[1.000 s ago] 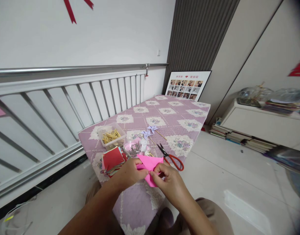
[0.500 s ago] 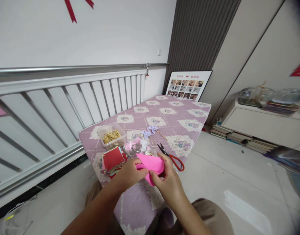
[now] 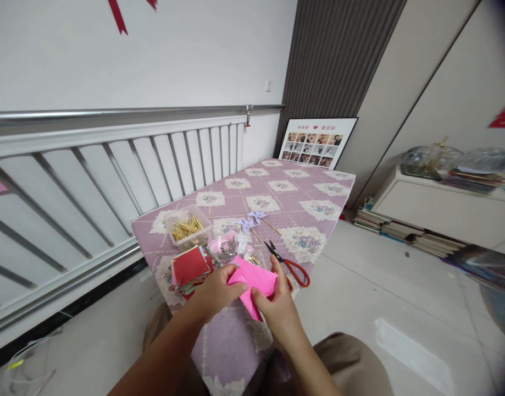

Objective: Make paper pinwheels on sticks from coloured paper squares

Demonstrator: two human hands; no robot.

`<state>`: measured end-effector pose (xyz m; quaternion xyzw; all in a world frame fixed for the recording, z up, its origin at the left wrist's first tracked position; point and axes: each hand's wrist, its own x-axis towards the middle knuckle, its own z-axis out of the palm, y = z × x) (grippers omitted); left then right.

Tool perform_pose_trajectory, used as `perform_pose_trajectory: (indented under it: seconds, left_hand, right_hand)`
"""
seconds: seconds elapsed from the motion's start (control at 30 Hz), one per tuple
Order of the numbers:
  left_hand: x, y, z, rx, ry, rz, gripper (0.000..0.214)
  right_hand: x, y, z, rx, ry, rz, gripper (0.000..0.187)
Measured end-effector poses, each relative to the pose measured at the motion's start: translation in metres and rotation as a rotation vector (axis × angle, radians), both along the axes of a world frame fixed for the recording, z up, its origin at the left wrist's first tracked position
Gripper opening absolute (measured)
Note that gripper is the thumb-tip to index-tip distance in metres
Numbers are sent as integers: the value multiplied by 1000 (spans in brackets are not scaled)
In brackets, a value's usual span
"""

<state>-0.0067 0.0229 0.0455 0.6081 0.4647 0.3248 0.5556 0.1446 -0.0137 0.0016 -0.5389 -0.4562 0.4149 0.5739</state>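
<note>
A bright pink sheet of paper [image 3: 256, 279], partly folded, is held above the near end of the table. My left hand [image 3: 224, 287] grips its left side, thumb on top. On the other side my right hand [image 3: 277, 297] pinches it between thumb and fingers. Red-handled scissors [image 3: 295, 269] lie just beyond the right hand, blades partly apart. Left of my left hand sits a stack of coloured paper squares [image 3: 190, 265], red on top. Two lilac paper pinwheels [image 3: 247, 225] on sticks rest farther back.
A clear plastic box [image 3: 188, 226] of short wooden sticks stands at the left. Beside it is a pink dish [image 3: 224, 247] of small metal pieces. A flowered cloth covers the table [image 3: 272, 188]. A radiator [image 3: 112, 176] runs along the left; a photo board [image 3: 316, 142] leans behind.
The pink paper has turned and flattened in my hands, with its lower point now reaching down and right. Both hands still hold it.
</note>
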Motion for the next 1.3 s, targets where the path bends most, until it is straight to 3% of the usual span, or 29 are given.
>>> perform_pose_trajectory:
  seconds: [0.17,0.3,0.4,0.53,0.73,0.9,1.03,1.3]
  left_hand:
    - [0,-16,-39,-258,-643,100,42]
    - [21,-42,-66,-358,-781,219,41]
    - [40,-52,-62,-337,-808,325,43]
    - [55,-46,-49,-318,-800,463,38]
    - [60,-39,-52,-324,-792,575,32]
    - [63,-39,-47,-330,-808,574,26]
    - [55,-33,-42,-319,-786,558,20]
    - [27,-14,-41,-284,-646,393,14]
  right_hand:
    - [-2,4,-16,-16,202,-113,88]
    - [-7,5,-19,-31,257,-151,87]
    - [-11,4,-20,-38,260,-166,86]
    - [-14,2,-25,-19,226,-158,83]
    - [-14,-2,-25,-15,146,-205,78]
    - [-17,-4,-22,-13,229,-156,78]
    - [-9,-6,-22,-8,352,-37,76]
    - [41,-4,-27,47,259,52,35]
